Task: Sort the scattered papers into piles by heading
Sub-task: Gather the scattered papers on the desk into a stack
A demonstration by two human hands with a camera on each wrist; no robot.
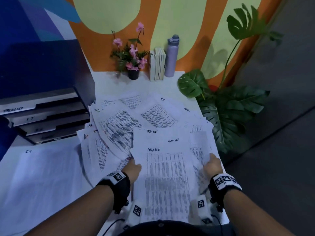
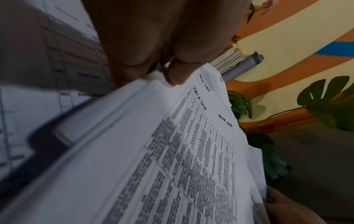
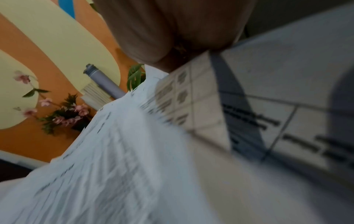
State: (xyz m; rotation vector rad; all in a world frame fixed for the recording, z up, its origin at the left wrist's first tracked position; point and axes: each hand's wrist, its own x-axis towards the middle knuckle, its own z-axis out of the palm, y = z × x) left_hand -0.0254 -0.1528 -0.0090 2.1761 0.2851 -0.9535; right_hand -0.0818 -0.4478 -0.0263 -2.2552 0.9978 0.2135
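The scattered white sheets of printed paper (image 1: 166,176) look thin, matt and slightly creased, lying on a smooth white bench (image 1: 109,84) with a dull finish. The dark stacked letter tray (image 1: 44,116) has smooth shelf fronts with a faint sheen, seemingly plastic or metal, and the tall lilac bottle (image 1: 171,57) looks matt-coated with a grey plastic-looking cap. The black wrist straps (image 1: 119,186) look like soft cloth, and the painted wall (image 1: 170,17) behind is flat and matt.

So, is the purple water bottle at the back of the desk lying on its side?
No, the purple water bottle stands upright on the desk, right beside the row of books by the wall.
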